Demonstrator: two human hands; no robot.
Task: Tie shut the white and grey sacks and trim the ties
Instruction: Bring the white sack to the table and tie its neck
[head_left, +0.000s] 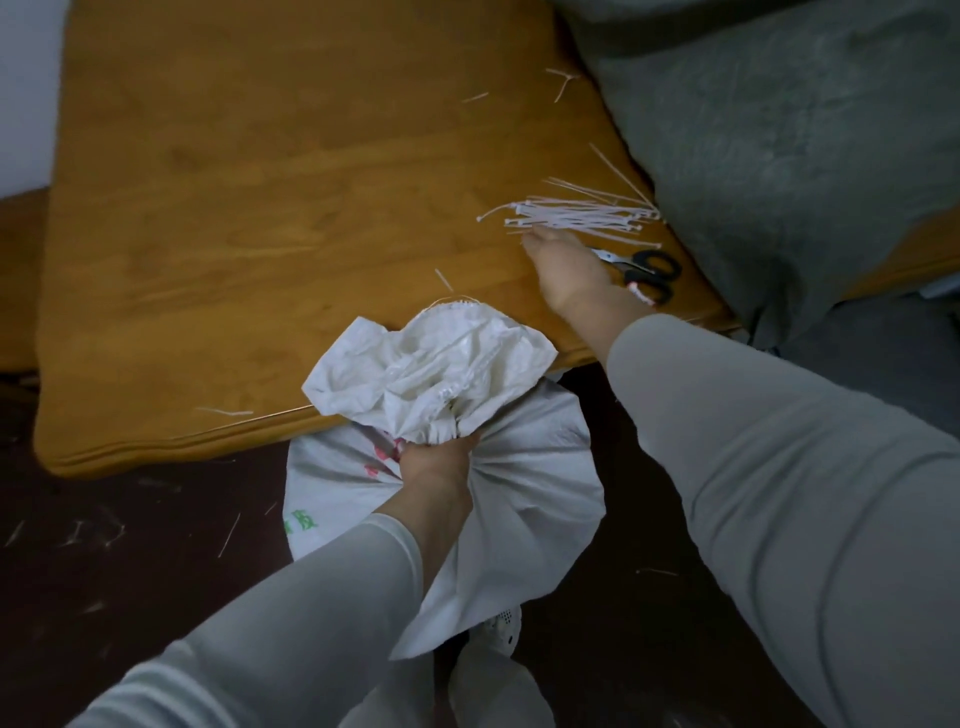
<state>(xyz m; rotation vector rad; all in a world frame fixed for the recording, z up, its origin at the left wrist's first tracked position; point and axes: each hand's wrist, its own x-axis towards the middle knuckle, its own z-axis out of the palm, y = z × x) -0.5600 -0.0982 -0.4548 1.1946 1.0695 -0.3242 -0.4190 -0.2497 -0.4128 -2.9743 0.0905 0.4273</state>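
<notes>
At the left of the frame the wooden tabletop (208, 208) carries a few short cut pieces of tie (223, 412), and from them I judge that some trimming is already done, though I cannot tell on which sack. In the lower middle, the white sack (530, 488) stands on the floor against the near edge of the tabletop. The left hand (441, 462) is closed tightly around its gathered neck, and the loose mouth of the sack spreads open above the fist. No tie is visible on this neck, so the white sack seems gathered but not yet tied. To the right, the right hand (566, 265) reaches over the tabletop with the fingers stretched out and holding nothing, its tips just at the bundle of white ties (576, 221). The scissors (644, 273) lie untouched just beside this hand. In the upper right lies the grey sack (779, 156), partly on the tabletop; its mouth is out of view, so its state is unknown. For the white sack, I judge that 2 steps remain: tying and trimming.
</notes>
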